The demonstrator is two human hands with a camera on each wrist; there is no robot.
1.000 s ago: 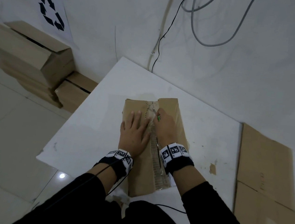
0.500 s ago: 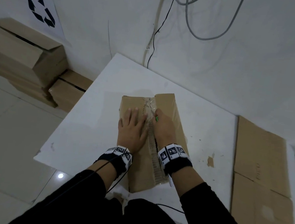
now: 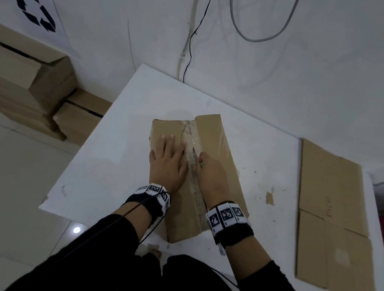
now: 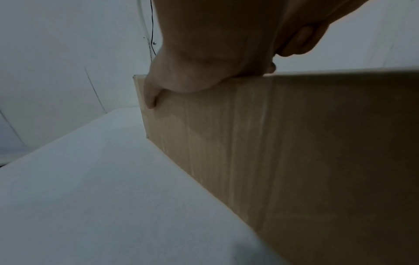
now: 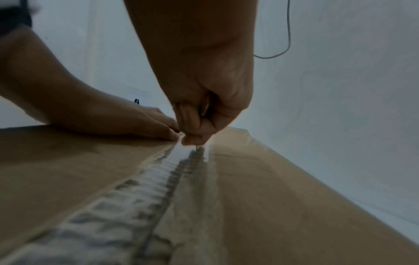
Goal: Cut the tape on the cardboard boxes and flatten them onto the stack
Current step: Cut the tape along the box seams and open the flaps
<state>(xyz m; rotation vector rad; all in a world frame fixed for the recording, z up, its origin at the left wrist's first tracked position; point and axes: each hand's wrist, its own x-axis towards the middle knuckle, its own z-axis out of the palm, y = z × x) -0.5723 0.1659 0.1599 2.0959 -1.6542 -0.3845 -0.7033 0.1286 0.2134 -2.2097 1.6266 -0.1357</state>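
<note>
A brown cardboard box [image 3: 221, 148] lies lengthways on the white table [image 3: 106, 161], with a clear tape seam [image 3: 196, 192] running down the middle of its top. My left hand [image 3: 167, 159] presses flat on the left flap with straight fingers. In the left wrist view its thumb [image 4: 149, 96] hangs over the box's side [image 4: 294, 143]. My right hand [image 3: 209, 172] grips a green-handled cutter [image 3: 195, 157] in a fist. The blade tip [image 5: 199, 148] touches the tape [image 5: 158, 179] just right of my left hand [image 5: 113, 122].
A flattened cardboard sheet [image 3: 330, 203] lies on the table's right part. Stacked closed boxes [image 3: 25, 79] stand on the floor at left under a recycling sign [image 3: 34, 4]. Cables [image 3: 190, 47] hang down the wall behind the table. Small tape scraps [image 3: 269, 197] lie right of the box.
My right hand has drawn the cutter a short way toward me along the tape seam. The left hand stays pressed on the same flap. The head camera has shifted slightly.
</note>
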